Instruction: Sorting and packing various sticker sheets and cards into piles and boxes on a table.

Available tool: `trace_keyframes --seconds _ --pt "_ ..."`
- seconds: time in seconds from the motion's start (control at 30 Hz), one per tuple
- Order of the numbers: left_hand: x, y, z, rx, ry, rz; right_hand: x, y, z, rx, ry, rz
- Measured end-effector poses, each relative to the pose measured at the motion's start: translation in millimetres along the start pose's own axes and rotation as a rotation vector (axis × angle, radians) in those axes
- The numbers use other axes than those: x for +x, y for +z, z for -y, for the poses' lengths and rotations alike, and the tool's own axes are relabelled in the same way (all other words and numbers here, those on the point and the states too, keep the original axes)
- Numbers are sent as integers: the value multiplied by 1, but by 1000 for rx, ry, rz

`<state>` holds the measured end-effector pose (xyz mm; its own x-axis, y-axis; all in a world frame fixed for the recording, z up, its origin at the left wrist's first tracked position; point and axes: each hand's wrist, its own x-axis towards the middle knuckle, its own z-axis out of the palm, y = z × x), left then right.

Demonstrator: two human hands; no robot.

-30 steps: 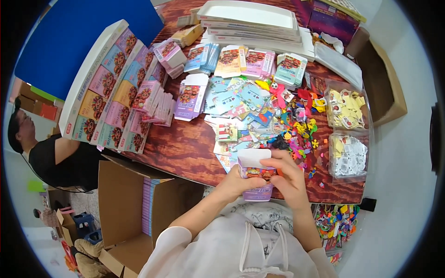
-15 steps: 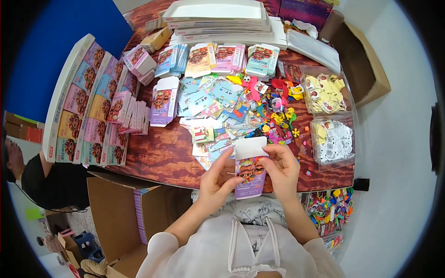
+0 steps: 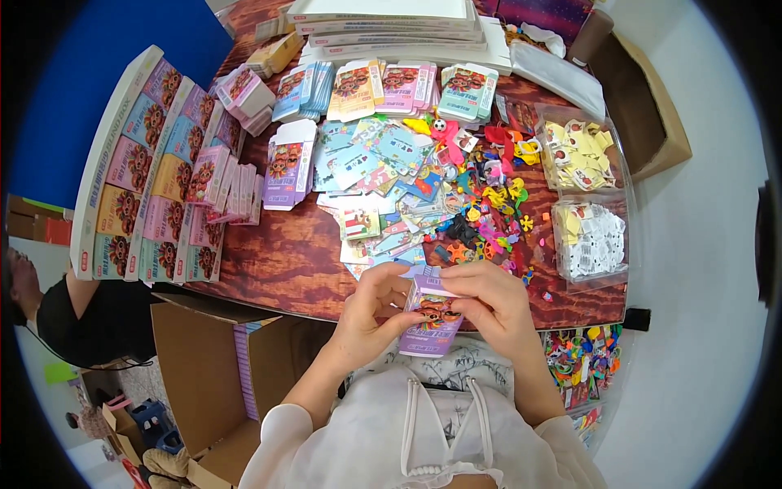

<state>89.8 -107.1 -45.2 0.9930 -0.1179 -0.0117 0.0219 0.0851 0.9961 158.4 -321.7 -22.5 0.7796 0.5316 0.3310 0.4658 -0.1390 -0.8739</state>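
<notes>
A small purple printed carton is held upright in front of my chest, at the table's near edge. My left hand grips its left side, with the thumb on the printed front. My right hand holds the upper right side, its fingers across the top edge and its thumb on the front. The carton's body stands out as a box with depth, and pale flaps show at the top. Just beyond my hands lie a spread of printed cards and a heap of small colourful plastic toys.
Flat cartons lie left of the cards, with more stacks behind. Filled display trays stand at left. Clear trays hold yellow pieces and white pieces. White trays are stacked behind; cardboard boxes flank the table.
The carton's raised white flap has come down, and its body now looks squared open. My right fingers have moved over its top edge. The view has shifted slightly.
</notes>
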Motion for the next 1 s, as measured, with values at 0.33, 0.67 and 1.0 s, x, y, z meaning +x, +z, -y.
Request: trace_keyframes --seconds 0.33,0.67,1.0 --pt "3 3 -6 110 -157 124 -15 16 -4 405 511 -189" --pt "3 1 2 74 -209 22 -17 1 -16 104 210 -37" --pt "14 -3 -9 278 -168 179 -30 10 -16 192 289 -39"
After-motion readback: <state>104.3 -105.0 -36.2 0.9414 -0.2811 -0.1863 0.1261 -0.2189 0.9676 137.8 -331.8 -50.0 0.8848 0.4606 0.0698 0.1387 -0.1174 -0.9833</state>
